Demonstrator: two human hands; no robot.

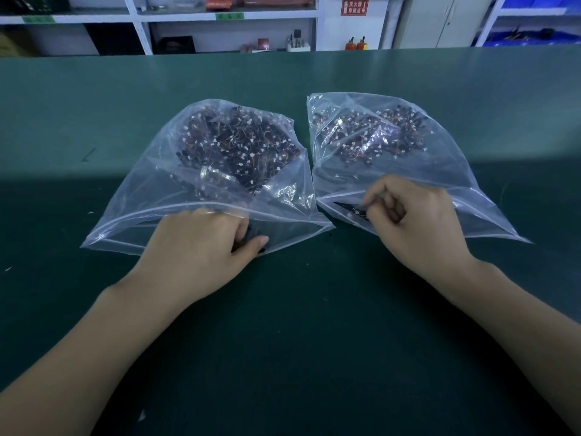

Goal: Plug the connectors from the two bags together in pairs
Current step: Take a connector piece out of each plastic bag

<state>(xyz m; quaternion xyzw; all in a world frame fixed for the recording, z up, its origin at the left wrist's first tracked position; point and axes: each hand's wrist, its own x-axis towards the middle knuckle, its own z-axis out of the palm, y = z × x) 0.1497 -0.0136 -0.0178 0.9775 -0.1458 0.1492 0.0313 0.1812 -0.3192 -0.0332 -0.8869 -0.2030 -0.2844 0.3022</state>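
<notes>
Clear plastic: two zip bags side by side on the green table [94, 99], mouths toward the person, near corners almost touching. Left bag [176, 196] & right bag [446, 171] each hold a pile of small dark connectors w/ white plugs & thin wires, heaped at the far end. Left hand [201, 243] sits at its bag's mouth, fingers curled, thumb against a dark piece [251, 237]; mostly hidden, can't tell if properly gripped. Right hand [418, 221] is at the other mouth, fingertips pinching a dark connector [353, 211] w/ a white plug, half covered by film. Shelving [138, 33] & a red sign [354, 7] behind the table, blurry.
</notes>
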